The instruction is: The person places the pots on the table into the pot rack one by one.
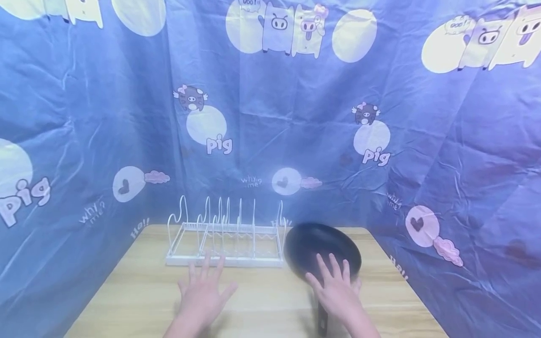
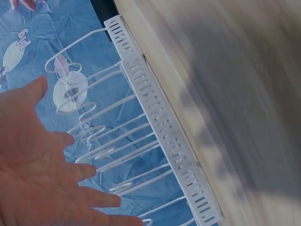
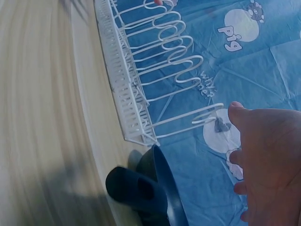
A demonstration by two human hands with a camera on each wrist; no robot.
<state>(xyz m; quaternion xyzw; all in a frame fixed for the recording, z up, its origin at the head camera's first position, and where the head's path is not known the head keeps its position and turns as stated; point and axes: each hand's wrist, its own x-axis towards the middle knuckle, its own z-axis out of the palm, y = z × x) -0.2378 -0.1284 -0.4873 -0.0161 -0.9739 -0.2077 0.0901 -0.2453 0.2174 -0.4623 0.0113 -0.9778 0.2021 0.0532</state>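
A white wire dish rack (image 1: 224, 262) with upright dividers stands toward the back of the table. Right beside it lies a black frying pan (image 1: 313, 239), its handle (image 1: 322, 321) pointing to the near edge. My left hand (image 1: 204, 295), fingers spread, is in front of the rack and holds nothing; the left wrist view shows its bare palm (image 2: 37, 165) near the rack (image 2: 160, 113). Over the pan's near side and handle is my right hand (image 1: 338, 291), fingers also spread. In the right wrist view this hand (image 3: 270, 160) is apart from the pan (image 3: 164, 183).
The light wooden table (image 1: 253, 310) carries the rack and pan. Blue cloth (image 1: 279, 122) printed with cartoon pigs hangs close behind the table and along both sides. Shadows fall on the wood in both wrist views.
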